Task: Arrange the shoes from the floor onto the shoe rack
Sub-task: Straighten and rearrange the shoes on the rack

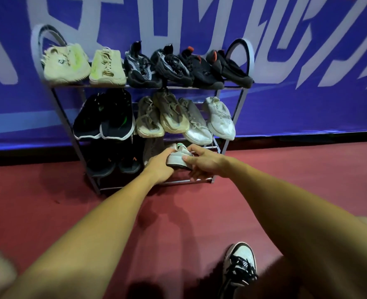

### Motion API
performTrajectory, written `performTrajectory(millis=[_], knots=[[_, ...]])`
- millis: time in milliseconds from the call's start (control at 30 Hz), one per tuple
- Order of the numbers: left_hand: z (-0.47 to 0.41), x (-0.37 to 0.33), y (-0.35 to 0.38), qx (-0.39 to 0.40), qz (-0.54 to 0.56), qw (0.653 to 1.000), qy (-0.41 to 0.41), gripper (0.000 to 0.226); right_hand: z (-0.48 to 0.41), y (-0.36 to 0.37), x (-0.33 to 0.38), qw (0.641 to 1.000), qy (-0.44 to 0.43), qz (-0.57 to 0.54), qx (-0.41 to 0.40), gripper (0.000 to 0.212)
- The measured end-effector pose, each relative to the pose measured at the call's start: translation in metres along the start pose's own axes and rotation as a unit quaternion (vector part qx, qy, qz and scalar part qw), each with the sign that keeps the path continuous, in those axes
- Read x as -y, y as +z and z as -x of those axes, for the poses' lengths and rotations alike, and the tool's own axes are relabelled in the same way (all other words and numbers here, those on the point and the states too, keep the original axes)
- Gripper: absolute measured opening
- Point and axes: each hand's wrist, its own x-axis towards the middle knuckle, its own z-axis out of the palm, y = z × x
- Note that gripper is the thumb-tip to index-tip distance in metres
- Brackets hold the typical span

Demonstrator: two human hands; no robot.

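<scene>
Red floor (49, 201) near us, blue lettered banner (307, 108) on the far side; metal shoe rack (184, 181) stands against the banner, three tiers, all carrying shoes.

Top tier, left to right: cream pair (81, 65); black-and-white knit pair (156, 65); black pair with orange heel tabs (217, 67) at the right end, toes towards us.

Middle tier: black pair with white soles (105, 117) on the left; tan pair (161, 115) in the centre, one shoe partly over the other; pale grey-white pair (210, 119) on the right.

Bottom tier: black pair with orange marks (115, 158) on the left, in shadow; just right of it a grey-brown shoe (153, 147), mostly hidden behind our left hand.

Our left hand (158, 167) grips the left side of a light grey shoe (178, 159), fingers wrapped round it; our right hand (206, 164) holds its right side, thumb on the upper, fingers curled beneath; both arms reach far forward. This grey shoe sits at the right part of the bottom tier, beside the grey-brown one; we cannot tell whether it rests on the rails or hangs just above them.

Near right: our own foot in a black-and-white sneaker (239, 264) on the floor, well apart from the rack.
</scene>
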Motion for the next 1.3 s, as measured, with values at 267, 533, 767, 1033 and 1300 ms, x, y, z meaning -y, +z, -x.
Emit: performTrajectory(millis=[267,533,767,1033,1300], knots=[[0.005,-0.015,-0.006,-0.075,0.068,0.995,-0.018,0.030,-0.002,0.012,0.012,0.985,-0.014,0.015,-0.174,0.079],[0.005,0.001,-0.008,0.018,0.159,0.987,0.001,0.042,0.011,0.038,-0.016,0.943,-0.060,-0.269,-0.184,0.030],[0.006,-0.006,-0.010,-0.001,0.195,0.980,-0.038,0.024,0.006,0.039,-0.009,0.910,-0.056,-0.360,-0.199,0.048],[0.004,0.001,-0.008,-0.119,0.135,0.983,-0.039,0.015,0.007,0.032,0.000,0.900,-0.083,-0.369,-0.218,0.033],[0.004,0.007,-0.013,-0.112,0.167,0.974,-0.100,0.018,0.013,0.030,0.011,0.933,-0.119,-0.298,-0.164,0.020]])
